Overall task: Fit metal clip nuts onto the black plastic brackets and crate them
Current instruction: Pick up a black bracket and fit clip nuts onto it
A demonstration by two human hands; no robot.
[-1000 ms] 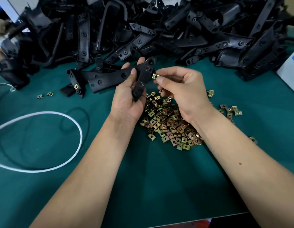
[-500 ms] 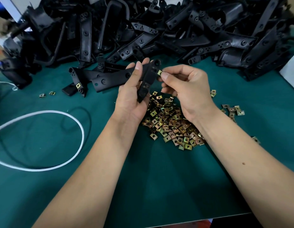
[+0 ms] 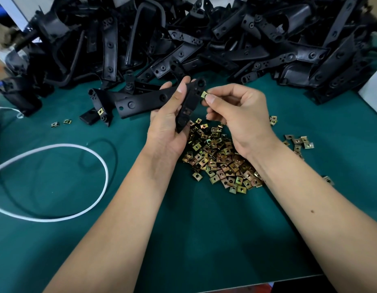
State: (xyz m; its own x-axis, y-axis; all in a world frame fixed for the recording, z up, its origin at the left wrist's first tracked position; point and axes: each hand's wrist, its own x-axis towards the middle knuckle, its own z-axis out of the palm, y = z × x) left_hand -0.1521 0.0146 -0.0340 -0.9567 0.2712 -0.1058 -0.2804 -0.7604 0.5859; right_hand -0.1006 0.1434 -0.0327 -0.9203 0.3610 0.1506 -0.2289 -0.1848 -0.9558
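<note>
Clip nut [image 3: 204, 94] pinched against bracket [image 3: 189, 106]

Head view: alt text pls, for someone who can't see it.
Left hand grips a black bracket while the right hand pinches a clip nut against its edge. Below lies a nut pile on green table; more brackets behind.

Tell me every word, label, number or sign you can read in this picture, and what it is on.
No legible text anywhere.
The black bracket in the left hand: moulded holes only, no marking readable.
The clip nut pinched by the right hand: bare metal, no stamp visible.
The pile of clip nuts: too small to show any marking.
The white box at the right edge: a blue patch, no readable letters.
</note>
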